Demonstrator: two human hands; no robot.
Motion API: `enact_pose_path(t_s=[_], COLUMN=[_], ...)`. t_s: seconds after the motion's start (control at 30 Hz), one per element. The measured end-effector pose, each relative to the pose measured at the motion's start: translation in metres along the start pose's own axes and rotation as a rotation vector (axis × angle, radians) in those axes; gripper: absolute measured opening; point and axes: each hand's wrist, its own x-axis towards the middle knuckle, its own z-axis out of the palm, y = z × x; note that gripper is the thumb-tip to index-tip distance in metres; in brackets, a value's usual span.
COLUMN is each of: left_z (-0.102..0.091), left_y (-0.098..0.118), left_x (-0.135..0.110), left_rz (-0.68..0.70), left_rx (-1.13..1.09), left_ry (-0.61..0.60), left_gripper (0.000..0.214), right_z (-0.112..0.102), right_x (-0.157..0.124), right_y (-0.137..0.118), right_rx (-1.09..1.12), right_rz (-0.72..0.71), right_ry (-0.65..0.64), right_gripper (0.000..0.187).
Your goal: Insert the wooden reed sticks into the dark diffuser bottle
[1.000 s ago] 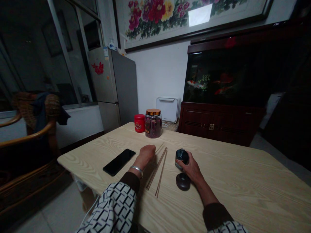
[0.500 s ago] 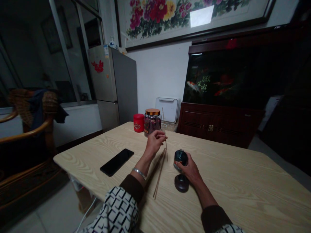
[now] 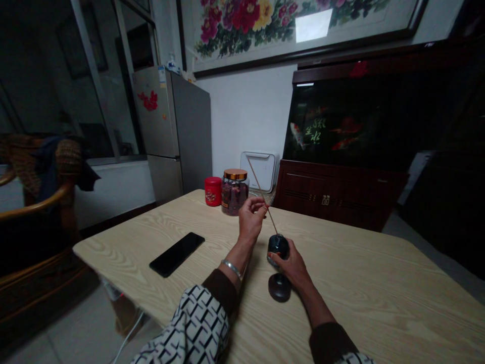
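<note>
Pinched in the fingers of my left hand is a thin brown reed stick, slanting down to the right. Its lower end meets the mouth of a small dark glass diffuser bottle; whether it is inside the neck I cannot tell. My right hand is closed around the bottle's right side and keeps it upright on the table. Just in front of the bottle lies a round, dark brown cap-like piece. No other sticks show; my left forearm covers part of the tabletop.
The light wooden table carries a black phone to the left. A red canister and a copper-lidded glass jar stand at its far edge. Beyond are a refrigerator and a fish tank.
My left hand has moved right, bringing the stick from beside the bottle to its mouth and tilting it. The loose sticks seen earlier on the table are now out of sight behind my left arm.
</note>
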Motion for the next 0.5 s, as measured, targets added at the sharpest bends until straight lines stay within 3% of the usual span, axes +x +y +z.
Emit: enact_pose_path(t_s=[0.5], left_z=[0.013], left_y=[-0.021], left_x=[-0.012], left_rz=[0.028], left_rx=[0.19], left_ry=[-0.119], left_gripper=[0.016], right_z=[0.0], right_x=[0.001], right_y=[0.001], right_rx=[0.041], right_rz=[-0.035], right_ry=[-0.007], right_gripper=[0.057])
